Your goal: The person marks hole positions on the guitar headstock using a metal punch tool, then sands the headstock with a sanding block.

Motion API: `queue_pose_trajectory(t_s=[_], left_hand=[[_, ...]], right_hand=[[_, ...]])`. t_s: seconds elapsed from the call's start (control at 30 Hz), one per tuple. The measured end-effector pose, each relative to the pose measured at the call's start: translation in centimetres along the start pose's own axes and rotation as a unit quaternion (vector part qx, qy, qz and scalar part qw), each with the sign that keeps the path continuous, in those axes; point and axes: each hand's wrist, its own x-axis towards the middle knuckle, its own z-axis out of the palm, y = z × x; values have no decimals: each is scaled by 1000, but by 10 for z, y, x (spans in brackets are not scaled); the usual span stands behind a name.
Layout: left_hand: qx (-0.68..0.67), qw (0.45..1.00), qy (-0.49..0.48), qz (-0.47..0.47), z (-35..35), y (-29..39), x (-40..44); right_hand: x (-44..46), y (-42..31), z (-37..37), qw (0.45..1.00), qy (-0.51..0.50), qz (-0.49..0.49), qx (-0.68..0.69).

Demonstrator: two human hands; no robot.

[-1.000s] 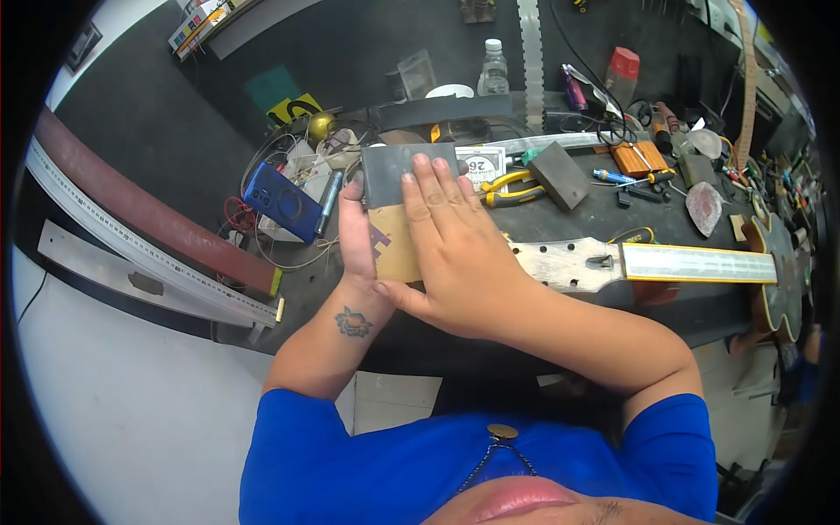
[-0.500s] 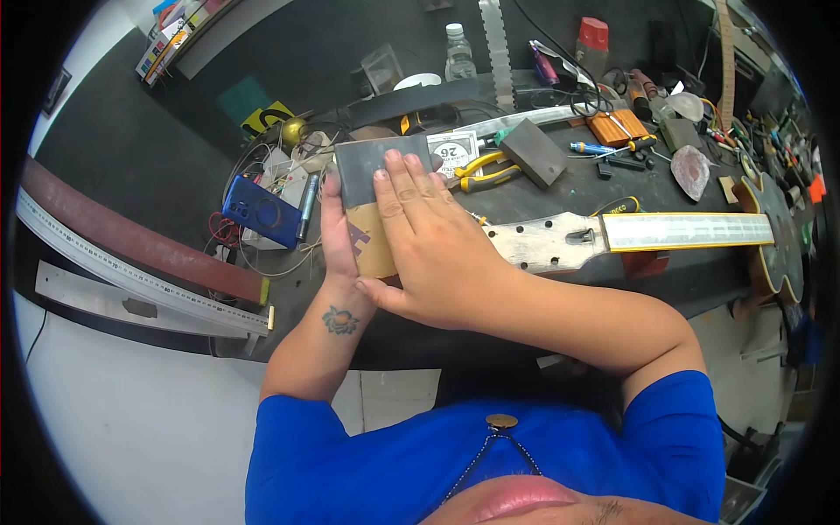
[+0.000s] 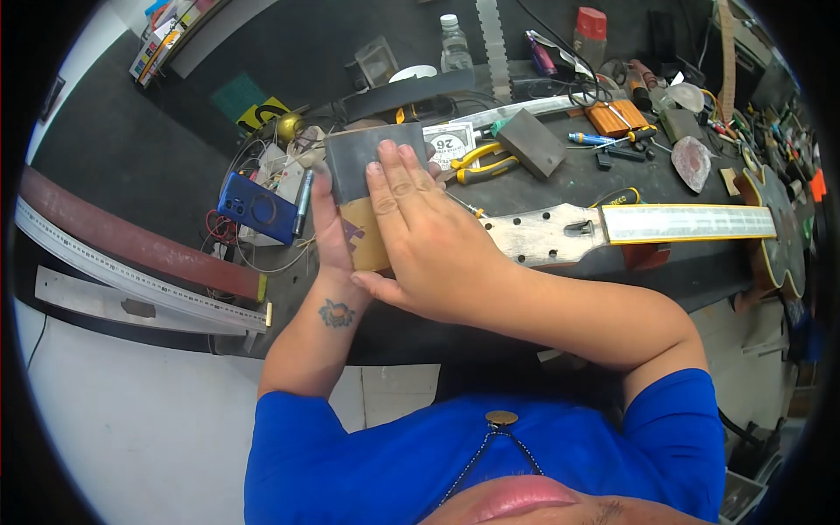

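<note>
My left hand (image 3: 329, 227) supports a flat rectangular piece from beneath, thumb along its left edge and fingertips showing at its right edge. The far part is a dark grey sheet (image 3: 350, 166), seemingly sandpaper; the near part is tan paper (image 3: 367, 245) with a purple print. Whether a block lies inside is hidden. Across the top rests my right hand (image 3: 429, 232), palm down, fingers stretched out flat over sheet and paper. Just right of it is the pale headstock (image 3: 542, 236) of a guitar, whose neck (image 3: 691, 224) runs to the dark body (image 3: 774, 232).
Yellow-handled pliers (image 3: 486, 166) and a dark grey block (image 3: 531, 144) lie beyond my hands. To the left are a blue phone (image 3: 255, 207) and a long ruler (image 3: 131, 267). A bottle (image 3: 455, 45) stands at the back; tools crowd the right side.
The view has shifted slightly. My hands and the sheet sit a little farther left and up in the picture; the hold looks the same.
</note>
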Motion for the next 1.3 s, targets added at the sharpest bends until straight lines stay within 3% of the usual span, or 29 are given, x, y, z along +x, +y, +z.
queue_pose_trajectory(t_s=[0.03, 0.23, 0.33, 0.53, 0.63, 0.73, 0.83, 0.93, 1.03, 1.13, 1.3], left_hand=[[3, 1000, -25, 2, -3, 0, -1], [49, 997, 49, 17, 0, 1, -1], [-18, 1000, -24, 3, -5, 2, -3], [15, 998, 56, 29, 6, 3, -8], [-88, 992, -88, 12, -4, 3, -8], [-28, 995, -95, 1, -11, 2, -8], [-17, 997, -80, 11, -12, 0, -10], [-26, 999, 9, 32, -17, -2, -6], [111, 990, 76, 29, -12, -7, -4], [13, 998, -59, -21, -16, -8, -3], [49, 997, -8, -52, -10, -5, -6]], right_hand=[[0, 0, 1, 1000, 4, -4, -3], [-3, 0, 4, 1000, 16, 4, 18], [-5, -3, 8, 999, 40, 3, 31], [-8, -8, 9, 999, 23, 2, 39], [-8, -10, 9, 999, 14, 7, 32], [-10, -11, 12, 999, 22, 12, 40], [-10, -7, 15, 999, 29, 1, 46], [-7, -5, 9, 999, -17, 15, 35], [-7, -6, 8, 1000, -11, 23, 14], [-7, -7, 8, 1000, -2, 23, 9], [-7, -9, 3, 1000, 3, 18, -8]])
